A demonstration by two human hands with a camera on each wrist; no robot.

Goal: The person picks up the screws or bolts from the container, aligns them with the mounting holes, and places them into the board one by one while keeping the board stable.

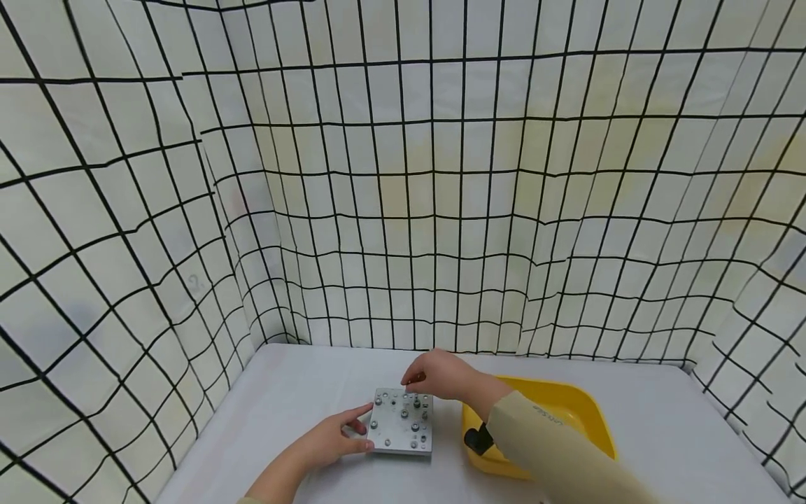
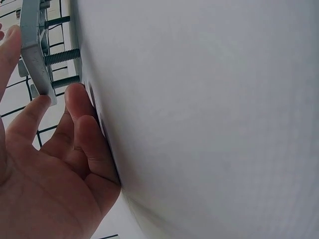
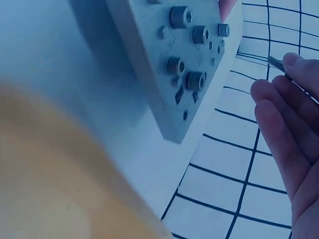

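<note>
A square metal plate (image 1: 394, 432) sits at the near middle of the white table, set with several socket head screws (image 3: 200, 34). Their threaded shanks (image 2: 62, 56) stick out below it in the left wrist view, so it stands raised off the cloth. My left hand (image 1: 329, 441) holds the plate's left side, index finger by the far corner and thumb by the near one, the other fingers curled beneath. Over the far edge, my right hand (image 1: 441, 374) pinches a small threaded screw (image 3: 275, 62) between thumb and fingertips, its shank pointing outward; its head is hidden.
A yellow tray (image 1: 595, 413) stands right of the plate, under my right forearm, with a black object (image 1: 478, 439) showing at its left side by the sleeve. White walls with a black grid (image 1: 434, 210) close off the table's back and sides.
</note>
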